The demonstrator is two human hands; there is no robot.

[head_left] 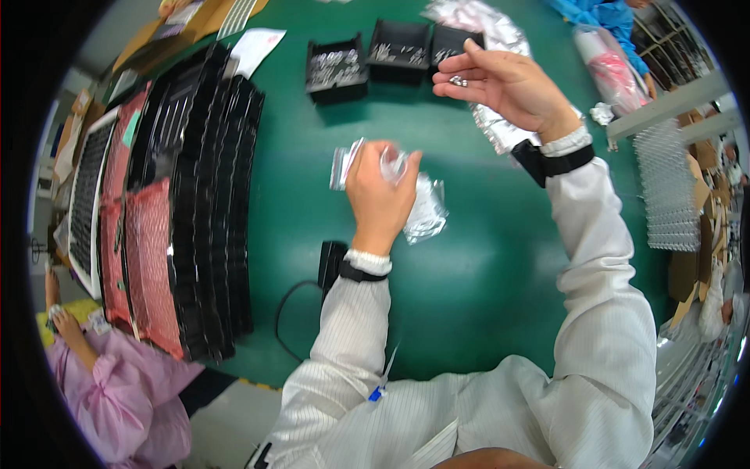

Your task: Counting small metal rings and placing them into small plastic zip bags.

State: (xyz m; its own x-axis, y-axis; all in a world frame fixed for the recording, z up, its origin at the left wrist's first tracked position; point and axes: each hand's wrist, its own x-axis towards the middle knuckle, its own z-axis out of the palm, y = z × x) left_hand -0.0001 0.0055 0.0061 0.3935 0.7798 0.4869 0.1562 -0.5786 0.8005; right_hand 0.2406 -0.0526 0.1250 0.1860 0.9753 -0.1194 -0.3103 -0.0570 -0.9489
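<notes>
- Left hand grips clear plastic, blurred.
- Right hand, thumb and fingers apart, bears uncountable metal parts.
- It partly hides 1 black bin.

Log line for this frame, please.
left hand: around clear bag, blurred | right hand: open, small metal parts on fingers, near black bins | green table: other clear bags, black tray stack
</notes>
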